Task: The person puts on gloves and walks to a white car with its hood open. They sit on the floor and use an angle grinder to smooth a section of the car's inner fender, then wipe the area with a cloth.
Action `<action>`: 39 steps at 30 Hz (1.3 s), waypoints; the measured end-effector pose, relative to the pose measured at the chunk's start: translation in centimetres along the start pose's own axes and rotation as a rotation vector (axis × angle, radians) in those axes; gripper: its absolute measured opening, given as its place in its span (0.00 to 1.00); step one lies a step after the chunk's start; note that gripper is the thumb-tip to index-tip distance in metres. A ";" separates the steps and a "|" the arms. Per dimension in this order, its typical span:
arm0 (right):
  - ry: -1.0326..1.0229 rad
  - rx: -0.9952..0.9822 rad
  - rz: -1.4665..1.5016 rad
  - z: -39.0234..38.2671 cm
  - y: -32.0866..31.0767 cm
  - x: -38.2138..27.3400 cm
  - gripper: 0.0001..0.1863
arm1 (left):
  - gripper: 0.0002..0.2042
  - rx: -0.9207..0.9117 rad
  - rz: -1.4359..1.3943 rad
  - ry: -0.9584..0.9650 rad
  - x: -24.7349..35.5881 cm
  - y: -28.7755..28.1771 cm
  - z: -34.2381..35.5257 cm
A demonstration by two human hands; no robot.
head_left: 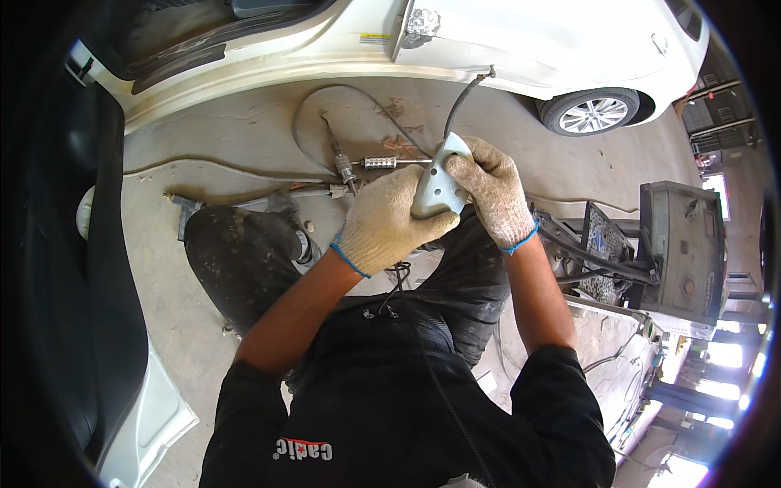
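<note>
A pale blue-green sanding disc (440, 192) with round holes is held up in front of my knees, bent into a pointed shape. My left hand (381, 220), in a cream knitted glove with a blue cuff, grips its lower left side, the thumb along the bottom edge. From the right, my right hand (493, 189), gloved alike, pinches its upper right edge. Most of the disc's far side is hidden. Beyond my hands stands the white car body (521, 37), which has a bare silver patch (422, 26) near a panel seam.
A metal slide hammer (379, 163) and a tool with a cable (346, 169) lie on the floor beyond my left hand. The open car door (61, 268) is at left. A grey machine cabinet (682, 248) stands at right, near the car wheel (591, 111).
</note>
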State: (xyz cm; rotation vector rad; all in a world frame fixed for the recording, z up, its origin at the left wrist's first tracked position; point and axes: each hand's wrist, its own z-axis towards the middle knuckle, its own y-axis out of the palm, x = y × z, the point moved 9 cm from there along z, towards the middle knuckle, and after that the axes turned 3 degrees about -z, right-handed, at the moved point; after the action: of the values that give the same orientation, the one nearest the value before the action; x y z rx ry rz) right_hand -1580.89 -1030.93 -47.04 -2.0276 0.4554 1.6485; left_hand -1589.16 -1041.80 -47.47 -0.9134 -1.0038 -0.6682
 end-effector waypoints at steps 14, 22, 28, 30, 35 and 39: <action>-0.156 0.226 -0.133 10.1 -3.3 -0.2 0.21 | 0.24 0.168 0.004 -0.028 -6.6 0.7 10.7; -0.449 0.302 -0.846 20.6 -6.4 2.7 0.16 | 0.35 0.213 -0.172 -0.240 -18.8 2.7 18.3; -0.634 0.213 -1.415 25.1 -3.0 5.3 0.22 | 0.21 0.321 -0.538 -0.104 -21.8 3.7 22.9; -0.567 0.186 -1.413 25.5 -1.9 6.0 0.26 | 0.20 0.444 -0.698 -0.266 -23.8 3.5 23.7; -0.446 0.142 -1.153 27.1 -5.0 4.7 0.33 | 0.16 0.282 -0.691 -0.289 -26.6 1.6 25.5; -0.191 0.062 -0.701 29.5 -9.4 7.3 0.27 | 0.13 0.109 -0.502 -0.171 -24.7 1.2 27.9</action>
State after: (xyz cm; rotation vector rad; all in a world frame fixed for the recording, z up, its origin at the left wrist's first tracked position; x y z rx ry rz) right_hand -1598.25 -1006.30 -57.31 -1.6813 -0.2526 1.3338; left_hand -1609.57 -1015.19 -63.71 -0.6299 -1.4306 -0.9534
